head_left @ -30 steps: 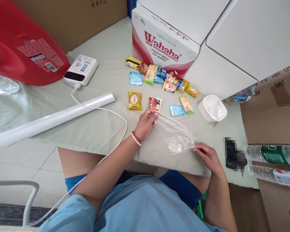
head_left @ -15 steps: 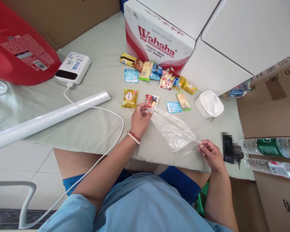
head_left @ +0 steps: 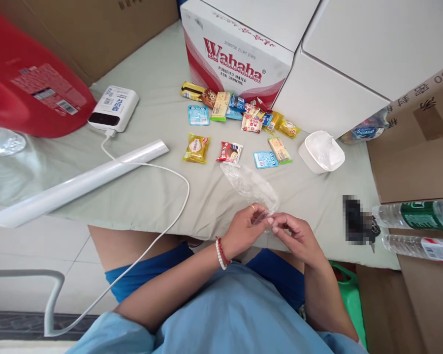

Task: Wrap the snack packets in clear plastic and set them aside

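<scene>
A clear plastic bag (head_left: 249, 183) stretches across the cloth-covered table, its near end pinched between my two hands. My left hand (head_left: 248, 227), with a ring and red and white bracelets at the wrist, grips the bag's edge. Right beside it, my right hand (head_left: 294, 237) has thumb and fingertips closed on the same end, the two hands nearly touching. Just beyond the bag's far end lies a red and white snack packet (head_left: 229, 152). A yellow snack packet (head_left: 197, 148) is to its left; a light blue packet (head_left: 265, 160) and a cream-and-green packet (head_left: 279, 150) are to its right.
More snack packets (head_left: 253, 122) lie heaped before a Wahaha carton (head_left: 236, 54). A white tub (head_left: 310, 156) holding plastic stands at right, near water bottles (head_left: 421, 215). Leftward are a white device (head_left: 114, 109) with a cable (head_left: 187, 189), a white roll (head_left: 84, 182) and a red jug (head_left: 40, 83).
My left hand has moved right and nearer to my body, leaving the bag's far end. My right hand has shifted left to meet it, and the bag now hangs slack on the table.
</scene>
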The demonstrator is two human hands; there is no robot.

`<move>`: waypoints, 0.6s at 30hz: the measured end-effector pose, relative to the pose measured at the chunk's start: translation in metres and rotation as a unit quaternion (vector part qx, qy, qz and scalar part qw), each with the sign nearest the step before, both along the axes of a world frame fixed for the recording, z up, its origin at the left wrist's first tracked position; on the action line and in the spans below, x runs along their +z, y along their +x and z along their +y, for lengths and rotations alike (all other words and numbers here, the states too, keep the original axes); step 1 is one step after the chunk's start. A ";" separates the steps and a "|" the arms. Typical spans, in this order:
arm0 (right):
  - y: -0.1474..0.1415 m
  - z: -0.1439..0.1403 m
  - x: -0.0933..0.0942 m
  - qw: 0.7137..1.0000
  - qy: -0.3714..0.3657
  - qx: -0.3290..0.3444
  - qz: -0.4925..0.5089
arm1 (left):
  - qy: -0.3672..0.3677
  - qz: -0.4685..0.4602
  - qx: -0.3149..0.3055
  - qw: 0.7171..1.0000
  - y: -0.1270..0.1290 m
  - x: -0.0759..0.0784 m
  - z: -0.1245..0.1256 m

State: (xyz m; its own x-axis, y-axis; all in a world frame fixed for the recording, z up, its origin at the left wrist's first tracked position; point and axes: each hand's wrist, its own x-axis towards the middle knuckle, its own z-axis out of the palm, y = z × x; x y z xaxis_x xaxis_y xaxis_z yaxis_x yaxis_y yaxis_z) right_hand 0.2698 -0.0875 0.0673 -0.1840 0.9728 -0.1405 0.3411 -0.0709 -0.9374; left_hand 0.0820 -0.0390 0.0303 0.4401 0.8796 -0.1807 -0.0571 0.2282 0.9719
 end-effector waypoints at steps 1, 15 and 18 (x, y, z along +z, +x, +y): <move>0.001 -0.001 0.000 1.000 -0.005 -0.020 -0.003 | -0.016 -0.006 0.011 1.000 -0.004 -0.003 0.001; 0.065 -0.017 0.007 0.976 -0.184 0.075 -0.091 | 0.017 0.273 0.114 0.955 -0.145 0.002 -0.040; 0.049 0.003 0.010 0.986 -0.097 0.066 -0.117 | 0.191 0.384 0.138 0.893 -0.137 0.014 -0.044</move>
State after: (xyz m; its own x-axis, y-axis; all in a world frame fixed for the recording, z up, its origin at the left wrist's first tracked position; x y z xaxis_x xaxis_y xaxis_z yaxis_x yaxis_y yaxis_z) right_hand 0.3190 -0.0848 0.0773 -0.2468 0.8931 -0.3760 0.5649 -0.1827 -0.8047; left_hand -0.0547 -0.0831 0.0444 0.0726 0.9974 0.0003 0.6570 -0.0480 0.7523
